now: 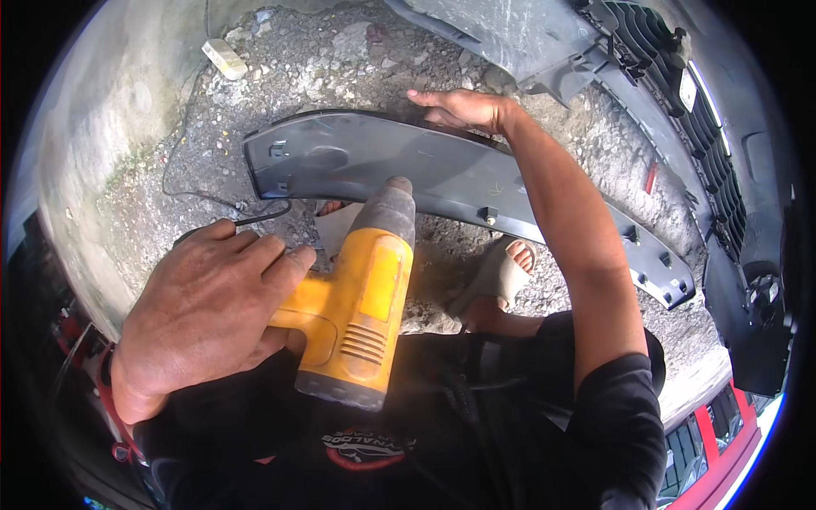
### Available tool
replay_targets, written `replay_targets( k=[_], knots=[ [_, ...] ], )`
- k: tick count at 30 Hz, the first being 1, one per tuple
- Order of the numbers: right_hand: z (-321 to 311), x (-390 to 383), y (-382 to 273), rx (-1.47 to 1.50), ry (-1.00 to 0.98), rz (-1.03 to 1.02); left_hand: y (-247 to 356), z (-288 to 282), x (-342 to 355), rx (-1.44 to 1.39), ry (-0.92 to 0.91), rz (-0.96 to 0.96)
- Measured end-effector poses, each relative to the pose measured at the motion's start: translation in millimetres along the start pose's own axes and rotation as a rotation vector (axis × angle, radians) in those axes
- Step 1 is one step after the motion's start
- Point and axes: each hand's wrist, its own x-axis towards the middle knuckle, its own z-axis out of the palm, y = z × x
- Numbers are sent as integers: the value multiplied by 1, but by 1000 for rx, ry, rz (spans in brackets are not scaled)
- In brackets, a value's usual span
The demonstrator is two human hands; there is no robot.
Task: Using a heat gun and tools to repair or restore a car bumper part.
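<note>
A yellow heat gun point(365, 306) with a grey metal nozzle is in my left hand point(204, 310), whose fingers wrap round its handle. The nozzle points away from me, its tip overlapping the near edge of a long, curved grey plastic car trim panel point(340, 157). At the panel's far edge is my right hand point(467, 109), thumb stretched to the left and the other fingers bent at the edge, partly hidden. Small clips and tabs show along the panel's near side and right end.
A black cable point(268, 214) trails over rough concrete ground point(340, 51). On the far left lies a pale power socket block point(224, 59). Large grey bumper parts point(527, 38) and a black grille point(714, 144) stand at the right. My sandalled foot point(501, 272) is below the panel.
</note>
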Motion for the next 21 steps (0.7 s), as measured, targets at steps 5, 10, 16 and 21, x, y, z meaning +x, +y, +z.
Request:
replay_targets(
  k=[5,10,16,21],
  knots=[
    [0,-4,-11,-81,9,66,-3,2,0,2,-22,-7],
    [1,-7,4,20,-50,-23,-2,1,3,19,11,5],
    [-1,-61,22,10,87,97,-8,3,5,2,61,42],
    [-33,-150,55,-411,-18,319,-9,6,8,-36,24,37]
  ],
)
